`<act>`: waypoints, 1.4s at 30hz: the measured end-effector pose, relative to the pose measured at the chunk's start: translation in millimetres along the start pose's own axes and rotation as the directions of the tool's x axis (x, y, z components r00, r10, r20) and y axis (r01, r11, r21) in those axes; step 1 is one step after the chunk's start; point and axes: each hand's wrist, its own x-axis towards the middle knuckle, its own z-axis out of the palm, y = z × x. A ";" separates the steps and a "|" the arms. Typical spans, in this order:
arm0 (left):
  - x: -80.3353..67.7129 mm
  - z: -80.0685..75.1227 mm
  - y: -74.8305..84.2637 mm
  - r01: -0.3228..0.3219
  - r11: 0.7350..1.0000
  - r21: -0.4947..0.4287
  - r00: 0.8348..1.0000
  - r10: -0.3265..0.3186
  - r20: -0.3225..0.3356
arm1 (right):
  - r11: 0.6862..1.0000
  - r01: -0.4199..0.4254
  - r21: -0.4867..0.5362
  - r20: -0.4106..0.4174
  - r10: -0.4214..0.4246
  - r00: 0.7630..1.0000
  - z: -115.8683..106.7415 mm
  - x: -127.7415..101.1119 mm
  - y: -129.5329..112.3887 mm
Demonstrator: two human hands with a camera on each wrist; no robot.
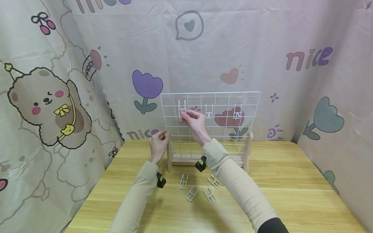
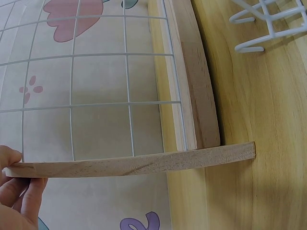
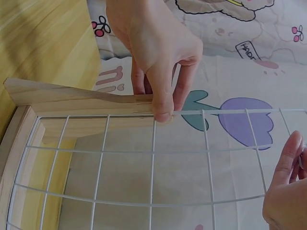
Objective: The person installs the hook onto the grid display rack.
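Note:
A white wire grid panel (image 1: 209,93) stands upright in a wooden stand. My left hand (image 1: 158,145) grips the top of the stand's left wooden post (image 2: 129,164), thumb on one side and fingers on the other. At the grid's upper left, my right hand (image 1: 196,124) pinches a white wire hook (image 1: 179,105), whose two prongs rise above the fingertips against the mesh. The right wrist view shows those fingers (image 3: 288,163) at the grid, with most of the hook hidden. Two similar hooks hang on the panel, one near its middle (image 1: 209,114) and another hook (image 1: 237,115) farther right.
Several more white wire hooks (image 1: 210,195) lie on the wooden table (image 1: 276,181) in front of the stand. The right wooden post (image 1: 247,152) holds the grid's other side. A printed curtain (image 1: 140,38) hangs behind and at both sides.

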 end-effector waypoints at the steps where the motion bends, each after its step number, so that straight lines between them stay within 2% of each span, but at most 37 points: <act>1: -0.3 -0.2 0.3 0.000 1.000 0.002 1.000 0.000 0.001 | 1.000 -0.001 0.003 -0.003 0.001 1.000 0.4 0.1 -0.4; 12: -0.4 0.1 -0.4 -0.019 1.000 0.002 1.000 0.019 0.001 | 1.000 -0.010 0.008 -0.018 0.010 1.000 0.8 2.2 0.6; 33: -0.6 0.6 0.1 -0.012 1.000 -0.014 1.000 0.012 -0.005 | 0.998 -0.042 -0.051 -0.028 0.041 0.999 -5.6 -0.8 8.2; 42: -0.2 1.5 -0.9 -0.004 1.000 -0.026 1.000 0.004 -0.005 | 0.999 -0.037 -0.039 -0.029 0.036 0.999 -6.7 -0.9 10.9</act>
